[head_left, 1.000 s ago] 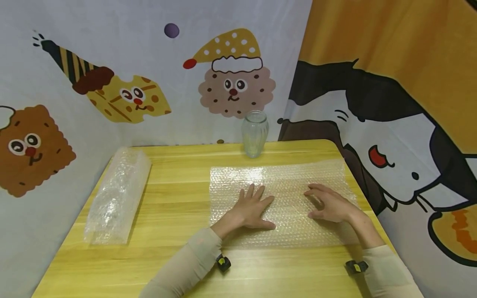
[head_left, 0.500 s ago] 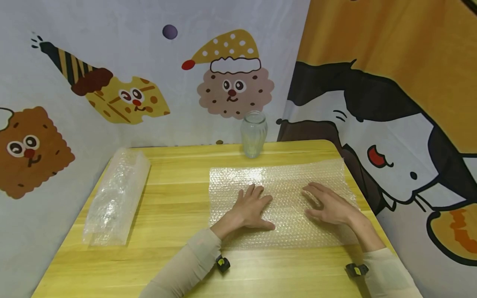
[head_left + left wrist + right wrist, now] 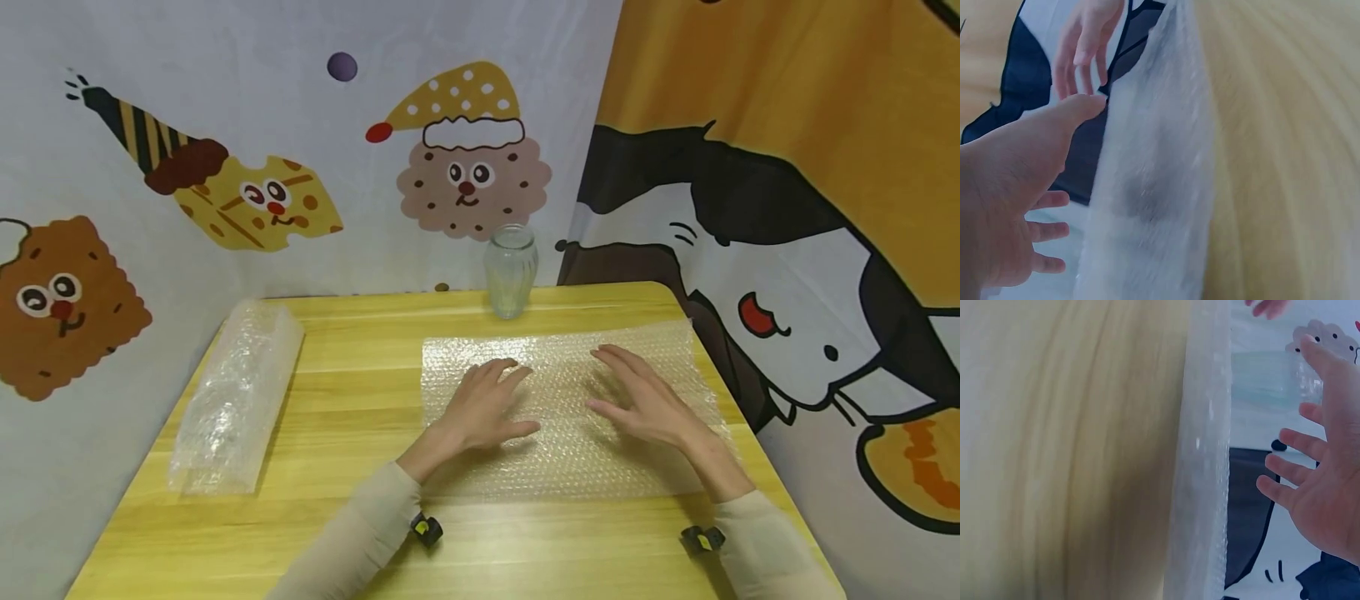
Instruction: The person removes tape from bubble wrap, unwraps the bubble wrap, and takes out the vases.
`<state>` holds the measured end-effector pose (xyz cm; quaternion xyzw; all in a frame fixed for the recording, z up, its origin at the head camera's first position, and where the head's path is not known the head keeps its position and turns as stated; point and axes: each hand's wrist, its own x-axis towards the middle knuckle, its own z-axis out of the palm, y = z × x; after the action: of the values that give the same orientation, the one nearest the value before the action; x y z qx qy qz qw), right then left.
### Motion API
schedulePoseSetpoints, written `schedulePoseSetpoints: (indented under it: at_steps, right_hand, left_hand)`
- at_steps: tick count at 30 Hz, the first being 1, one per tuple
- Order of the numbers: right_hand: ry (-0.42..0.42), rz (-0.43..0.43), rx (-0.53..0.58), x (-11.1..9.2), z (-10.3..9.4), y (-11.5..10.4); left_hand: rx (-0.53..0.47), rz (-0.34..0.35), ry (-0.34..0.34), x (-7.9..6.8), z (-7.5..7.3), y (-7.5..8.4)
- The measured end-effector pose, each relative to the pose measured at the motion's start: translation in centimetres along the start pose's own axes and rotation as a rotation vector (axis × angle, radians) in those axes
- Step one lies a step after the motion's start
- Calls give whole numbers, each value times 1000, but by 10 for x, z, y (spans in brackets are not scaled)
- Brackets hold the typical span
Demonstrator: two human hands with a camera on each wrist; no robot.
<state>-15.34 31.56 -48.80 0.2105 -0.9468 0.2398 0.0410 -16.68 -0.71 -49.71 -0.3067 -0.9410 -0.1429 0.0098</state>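
A: Backdrop?
B: Printed cloth [image 3: 450, 25] with cartoon figures, hanging behind the table.

A: Supporting surface?
B: 1 table [image 3: 352, 400], yellow wood-grain top.

A: Largest item on it?
B: 1 clear bubble wrap sheet [image 3: 564, 392], spread flat on the right part, long side running across.

A: Next?
B: 1 folded bubble wrap bundle [image 3: 238, 396], lying lengthwise near the left edge, well apart from the sheet.

A: Condition of the hands?
B: Left hand [image 3: 483, 408] and right hand [image 3: 647, 407] are raised above the sheet, fingers extended and parted, palms turned partly toward each other. Both are unloaded.

A: Remaining items?
B: 1 ribbed glass vase [image 3: 512, 275], upright near the far edge, just beyond the sheet. Smallest: 2 black devices [image 3: 427, 529], 1 at each cuff.
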Motion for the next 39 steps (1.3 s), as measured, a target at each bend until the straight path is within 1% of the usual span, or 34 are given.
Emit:
schedulePoseSetpoints:
  at_steps: [3,8,17,24,27,31,36,39]
  right_hand:
    - [-5,-13,-7,5,4,-5]
    - [1,-44,-18,14,9,-18]
    - [-46,-91,17,39,23,-50]
    - [-96,-142,21,57,43,-81]
    - [-125,-164,21,66,52,-97]
    - [-145,-193,25,78,65,-116]
    - [-162,-226,28,89,79,-137]
    - [-185,-247,33,96,87,-150]
  left_hand:
    - [-44,-19,53,-8,-10,-12]
    - [-70,-53,133,-24,-28,-35]
    - [-101,-153,222,-65,-58,-77]
    - [-77,-219,273,-94,-82,-106]
    - [-82,-260,303,-105,-90,-118]
    - [-82,-306,324,-119,-99,-133]
    - [-73,-333,353,-134,-111,-146]
    - [-64,-337,362,-142,-118,-153]
